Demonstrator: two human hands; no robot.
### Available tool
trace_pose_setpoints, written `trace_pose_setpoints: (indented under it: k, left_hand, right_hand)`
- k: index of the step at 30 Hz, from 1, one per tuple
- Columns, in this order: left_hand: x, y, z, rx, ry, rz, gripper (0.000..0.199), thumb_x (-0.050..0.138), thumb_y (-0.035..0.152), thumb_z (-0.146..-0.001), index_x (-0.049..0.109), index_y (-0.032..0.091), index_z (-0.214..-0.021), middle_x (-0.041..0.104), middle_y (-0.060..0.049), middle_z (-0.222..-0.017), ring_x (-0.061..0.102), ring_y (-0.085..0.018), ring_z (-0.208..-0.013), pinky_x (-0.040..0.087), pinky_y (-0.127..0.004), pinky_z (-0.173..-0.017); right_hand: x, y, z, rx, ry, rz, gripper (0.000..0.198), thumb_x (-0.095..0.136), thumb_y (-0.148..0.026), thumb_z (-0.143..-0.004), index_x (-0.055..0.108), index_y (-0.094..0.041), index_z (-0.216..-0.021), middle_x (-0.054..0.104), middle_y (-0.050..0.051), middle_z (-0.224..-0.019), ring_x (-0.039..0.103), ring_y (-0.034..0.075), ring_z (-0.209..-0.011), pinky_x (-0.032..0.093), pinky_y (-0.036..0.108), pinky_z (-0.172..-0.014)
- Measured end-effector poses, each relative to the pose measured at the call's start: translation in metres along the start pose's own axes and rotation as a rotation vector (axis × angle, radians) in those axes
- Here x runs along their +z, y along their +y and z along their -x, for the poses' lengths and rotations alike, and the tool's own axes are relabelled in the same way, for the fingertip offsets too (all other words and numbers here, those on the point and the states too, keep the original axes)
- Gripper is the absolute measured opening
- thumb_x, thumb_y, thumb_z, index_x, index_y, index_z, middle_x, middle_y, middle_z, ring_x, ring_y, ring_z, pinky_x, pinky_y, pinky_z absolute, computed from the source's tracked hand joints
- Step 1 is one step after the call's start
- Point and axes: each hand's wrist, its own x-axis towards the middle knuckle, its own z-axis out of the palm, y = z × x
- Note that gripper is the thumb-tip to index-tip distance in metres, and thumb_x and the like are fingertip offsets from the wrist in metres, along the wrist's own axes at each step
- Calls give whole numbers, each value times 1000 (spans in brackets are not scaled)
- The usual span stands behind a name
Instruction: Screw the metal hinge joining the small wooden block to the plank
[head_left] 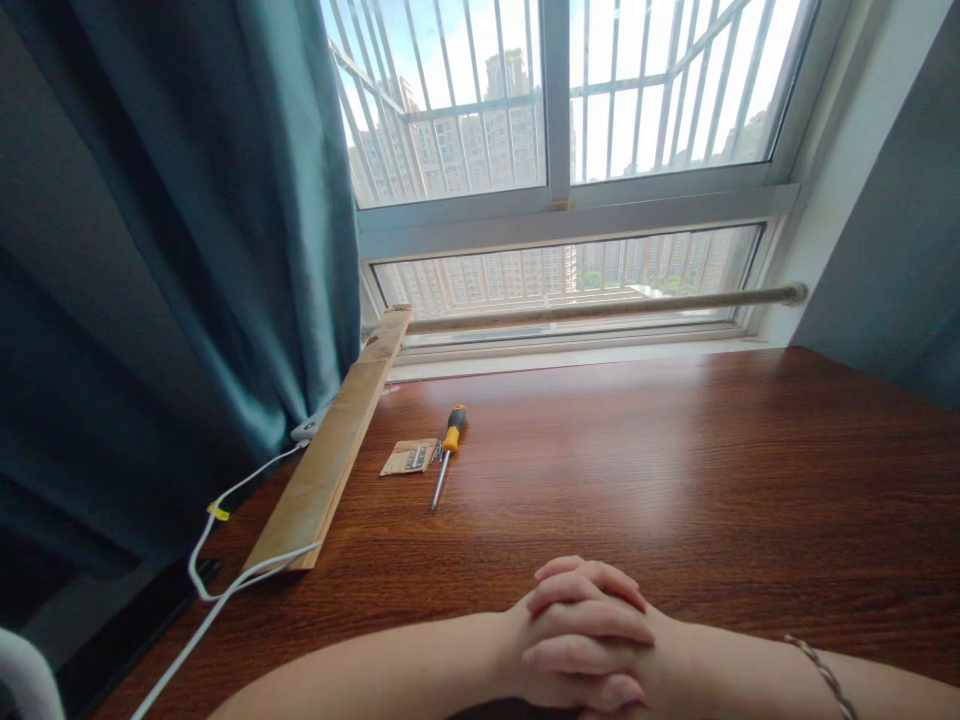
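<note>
At the near edge of the brown table, my left hand (pixel 541 655) and my right hand (pixel 651 645) are clasped together, fingers interlaced and closed over each other. No tool or part shows between them. Farther away, apart from both hands, lies a screwdriver (pixel 451 437) with a black and yellow handle, its metal tip pointing toward me. Just left of it is a small brown piece of card or packaging (pixel 397 458) bearing a small metal part (pixel 416 458). A few tiny screw-like pieces (pixel 438 452) lie between the card and the screwdriver.
A long wooden board (pixel 330 470) lies along the table's left side. A white cable (pixel 225 592) loops over its near end, and a white power strip (pixel 306 430) sits behind it. A blue curtain (pixel 300 250) hangs left; a barred window (pixel 555 200) and rail (pixel 600 310) are behind the wooden table (pixel 712 470).
</note>
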Motion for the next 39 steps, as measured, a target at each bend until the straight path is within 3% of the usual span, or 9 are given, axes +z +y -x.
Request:
trace_pose_setpoints:
  k: [8,15,22,29,36,39]
  left_hand:
    - [3,1,1,1,64,6,36,48,25,-78,61,39,-108,63,-2,-103,46,-31,-121,54,-35,-70]
    - [2,6,-1,-29,81,42,34,49,29,-79,61,39,-110,63,-3,-105,46,-31,-121,53,-34,-67]
    - [-9,13,-3,-3,10,59,29,62,37,-70,65,38,-98,64,-2,-92,61,-27,-97,51,-25,-52]
    - [-14,11,-5,44,-38,-32,33,60,34,-70,62,39,-103,63,-1,-94,59,-27,-101,53,-28,-57]
    - [-20,-4,-15,124,-275,-91,27,60,36,-70,64,37,-96,63,-1,-88,60,-26,-95,52,-29,-57]
    - [-16,0,-11,64,-176,-63,28,59,35,-71,63,38,-98,63,-1,-90,60,-27,-97,52,-30,-58]
  right_hand:
    - [-6,-1,-2,-56,-17,17,59,55,-47,-83,37,-32,-137,43,3,-137,33,19,-130,28,40,-111]
    - [2,-1,1,28,-13,33,57,64,-43,-78,45,-38,-131,46,-2,-135,39,22,-127,32,39,-110]
    - [8,-1,1,88,-3,29,60,71,-39,-73,47,-44,-128,52,-5,-129,46,20,-121,34,35,-109]
    - [12,0,2,136,16,44,56,73,-36,-72,50,-51,-121,57,-9,-122,52,20,-116,44,33,-102]
    - [7,-2,-1,111,14,30,65,75,-41,-69,46,-49,-127,55,-7,-126,50,21,-118,44,35,-103]
    - [6,-2,-2,110,18,-4,66,74,-44,-69,45,-49,-127,55,-6,-126,50,21,-118,45,34,-102]
